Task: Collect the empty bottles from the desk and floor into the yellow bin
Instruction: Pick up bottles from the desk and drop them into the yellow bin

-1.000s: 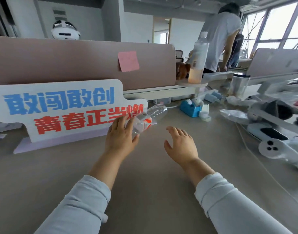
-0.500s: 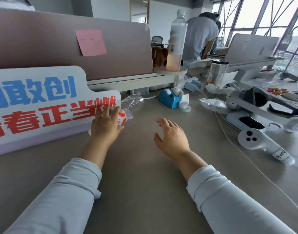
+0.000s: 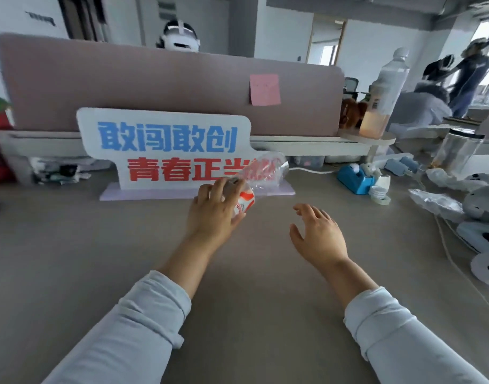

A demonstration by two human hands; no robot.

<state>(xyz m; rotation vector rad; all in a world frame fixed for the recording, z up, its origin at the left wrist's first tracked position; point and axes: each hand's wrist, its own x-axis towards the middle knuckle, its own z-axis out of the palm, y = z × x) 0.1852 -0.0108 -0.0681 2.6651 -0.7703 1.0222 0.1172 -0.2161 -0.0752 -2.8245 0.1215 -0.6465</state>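
Note:
A clear empty plastic bottle (image 3: 261, 173) with a red and white label lies tilted in front of a white sign, its top pointing up and right. My left hand (image 3: 214, 212) is closed around its labelled lower end. My right hand (image 3: 318, 236) hovers just over the grey desk (image 3: 71, 259) to the right of it, fingers spread and holding nothing. A tall bottle (image 3: 383, 98) with a little pale liquid at the bottom stands on a round shelf at the back right. The yellow bin is out of view.
A white sign (image 3: 165, 148) with blue and red characters stands before a pink partition (image 3: 154, 90). A blue tape dispenser (image 3: 354, 178), a glass jar (image 3: 459, 151), plastic wrap and white headset controllers (image 3: 484, 239) crowd the right side. People stand at the far right.
My left hand has closed around the bottle's lower end and tilted it up off the desk. The view swung left. My right hand stays spread over the desk.

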